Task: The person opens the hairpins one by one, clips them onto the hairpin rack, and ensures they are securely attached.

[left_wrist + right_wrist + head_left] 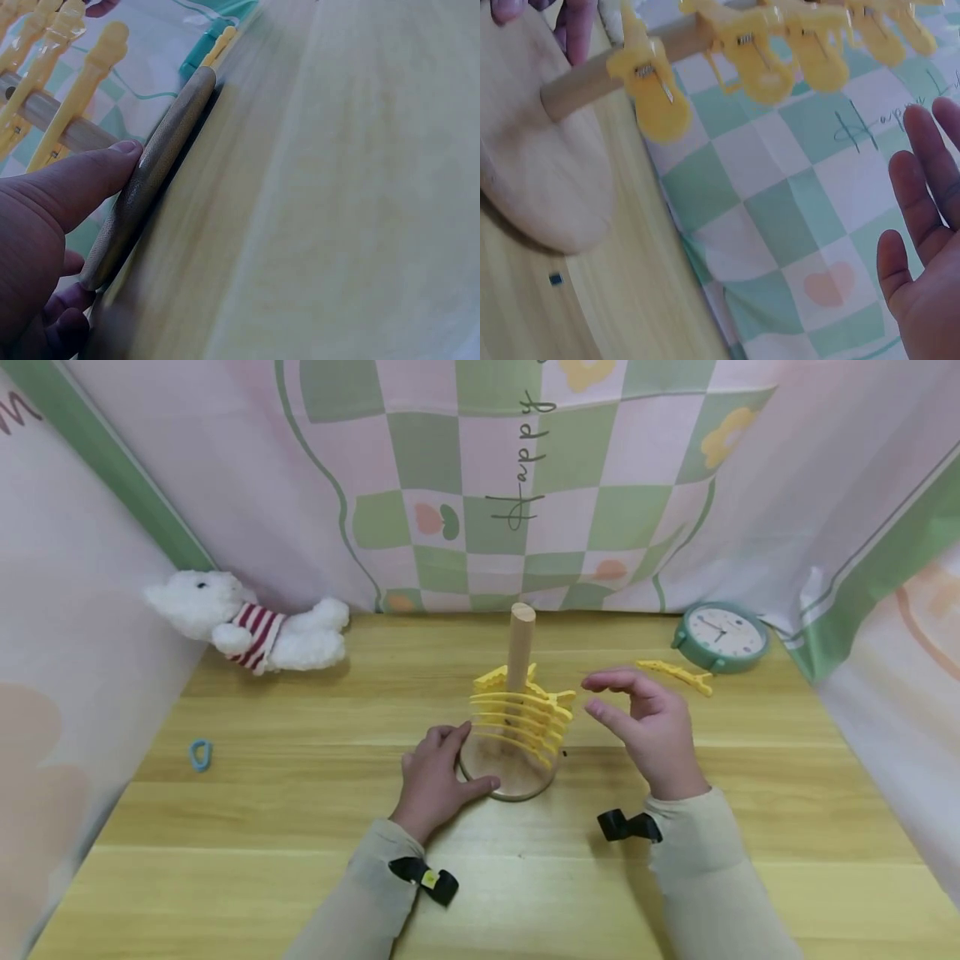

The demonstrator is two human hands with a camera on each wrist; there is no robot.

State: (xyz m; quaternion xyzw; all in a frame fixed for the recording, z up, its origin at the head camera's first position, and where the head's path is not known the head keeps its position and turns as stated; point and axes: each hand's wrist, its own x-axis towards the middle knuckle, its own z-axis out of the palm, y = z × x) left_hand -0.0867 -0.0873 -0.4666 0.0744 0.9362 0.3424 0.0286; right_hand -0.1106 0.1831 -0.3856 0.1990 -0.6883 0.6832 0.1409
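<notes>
A wooden stand with a round base [513, 789] and an upright dowel [521, 647] stands mid-table. Several yellow plastic spring clips [553, 727] are fixed along the dowel, one above another, their long curved prongs pointing left. My left hand [442, 777] grips the base at its left side; in the left wrist view the thumb [112, 169] presses on the rim and the fingers curl around the edge. To the right of the clips, my right hand [660, 739] hovers with nothing in it, thumb and fingers apart. Behind it lies a loose yellow clip [678, 675].
At the back right sits a green round clock [723, 635]. A white plush toy [262, 627] in a striped top lies at the back left, and a small blue ring [200, 755] is on the left. A patterned curtain [570, 527] hangs behind the table. One small dark bit [555, 279] lies near the base.
</notes>
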